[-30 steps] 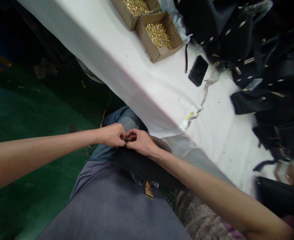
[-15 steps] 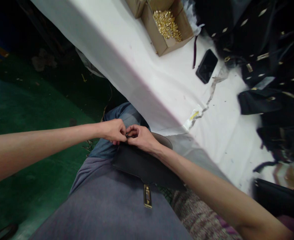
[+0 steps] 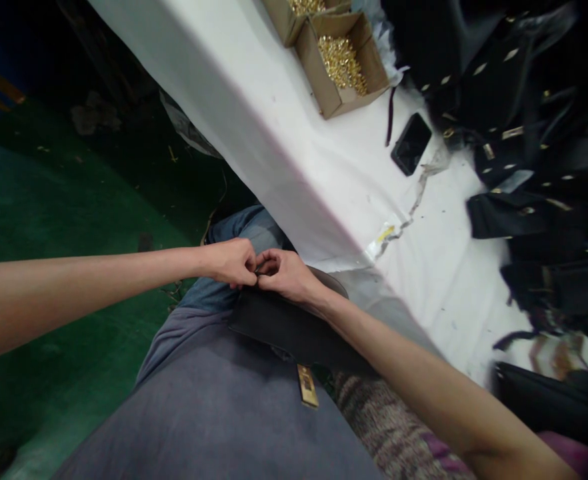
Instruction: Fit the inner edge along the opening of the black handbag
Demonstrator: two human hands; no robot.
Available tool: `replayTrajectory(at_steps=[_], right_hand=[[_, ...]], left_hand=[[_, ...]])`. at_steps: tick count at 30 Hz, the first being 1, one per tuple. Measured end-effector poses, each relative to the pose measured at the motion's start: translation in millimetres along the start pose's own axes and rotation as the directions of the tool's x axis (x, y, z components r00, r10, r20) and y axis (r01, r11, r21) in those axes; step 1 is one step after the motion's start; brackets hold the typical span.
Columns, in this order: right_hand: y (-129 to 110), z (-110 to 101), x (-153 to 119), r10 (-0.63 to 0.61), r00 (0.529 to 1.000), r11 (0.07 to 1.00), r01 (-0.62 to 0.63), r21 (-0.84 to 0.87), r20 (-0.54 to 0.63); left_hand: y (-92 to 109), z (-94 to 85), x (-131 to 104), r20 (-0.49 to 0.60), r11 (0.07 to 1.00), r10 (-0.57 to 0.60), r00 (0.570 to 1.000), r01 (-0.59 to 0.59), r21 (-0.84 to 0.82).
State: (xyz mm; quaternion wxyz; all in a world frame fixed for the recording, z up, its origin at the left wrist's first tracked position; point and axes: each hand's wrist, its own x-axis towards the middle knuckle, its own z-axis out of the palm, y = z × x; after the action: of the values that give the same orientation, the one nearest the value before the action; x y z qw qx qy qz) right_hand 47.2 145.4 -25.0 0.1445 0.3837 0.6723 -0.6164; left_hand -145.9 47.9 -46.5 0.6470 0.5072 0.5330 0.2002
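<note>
A black leather piece (image 3: 294,327) lies across my lap, with a gold metal plate (image 3: 307,387) at its lower edge. My left hand (image 3: 237,262) is closed at the piece's upper edge, its fingertips pressed together. Right beside it, my right hand (image 3: 287,272) pinches the same edge with thumb and fingers, and the two hands touch or nearly touch. Between the fingertips a small dark bit shows, too small to name. Part of a greyish rounded flap (image 3: 331,281) shows behind my right wrist.
A white-covered table (image 3: 294,153) runs diagonally beside me. On it are a cardboard box of gold pieces (image 3: 341,63), a second box (image 3: 287,20), a phone (image 3: 411,144) and a dark strip (image 3: 390,117). Black bags (image 3: 534,213) are piled at the right.
The black piece and its gold plate have shifted slightly right, and the plate is tilted more. Both hands have moved slightly right, still at the edge. The view has shifted a little.
</note>
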Motion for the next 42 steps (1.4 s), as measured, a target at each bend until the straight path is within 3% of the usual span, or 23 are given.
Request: replayTrajectory(at_steps=[6,10,13,23,27,30,33,37,42], right_hand=[[2.1,9.9,-2.8,-0.023,1.000,1.000,0.023,-0.015,0.003],[6.1,15.2,-3.5,-0.064,0.998,0.996,0.063,-0.064,-0.018],[10.3,16.2,-3.4,-0.095,0.995,0.992,0.093,-0.082,-0.020],[12.3,19.8,-4.5,-0.090,0.994,0.994,0.085,-0.074,-0.063],[12.7,15.4,-4.5,-0.074,0.996,0.996,0.072,-0.047,-0.047],[9.7,6.6,-5.1,-0.041,0.998,0.999,0.041,0.002,0.049],[5.2,-1.1,-6.0,-0.040,0.992,0.999,0.042,-0.011,0.122],[2.9,-1.9,-8.0,-0.036,0.991,0.999,0.039,-0.016,0.128],[5.2,5.9,-12.1,-0.047,0.997,0.998,0.049,-0.041,0.058]], left_hand=[[-0.5,-1.6,-2.1,0.056,0.994,-0.073,0.996,0.067,0.088],[-1.4,-1.9,-2.6,0.142,0.991,-0.130,0.981,0.123,0.058],[-3.3,-0.3,-1.3,0.193,0.997,-0.083,0.978,0.081,0.020],[-1.1,9.4,1.8,0.044,0.990,0.036,0.998,-0.042,0.132],[-9.5,11.5,3.8,0.030,1.000,0.009,0.999,-0.009,-0.009],[-14.6,11.7,4.7,0.102,0.986,-0.036,0.994,0.052,-0.161],[-15.6,11.8,3.5,0.120,0.983,-0.016,0.993,0.038,-0.180],[-12.3,12.7,0.0,0.106,0.991,-0.005,0.994,0.019,-0.130],[-0.4,12.5,-1.3,0.032,0.991,-0.004,0.999,0.000,0.137]])
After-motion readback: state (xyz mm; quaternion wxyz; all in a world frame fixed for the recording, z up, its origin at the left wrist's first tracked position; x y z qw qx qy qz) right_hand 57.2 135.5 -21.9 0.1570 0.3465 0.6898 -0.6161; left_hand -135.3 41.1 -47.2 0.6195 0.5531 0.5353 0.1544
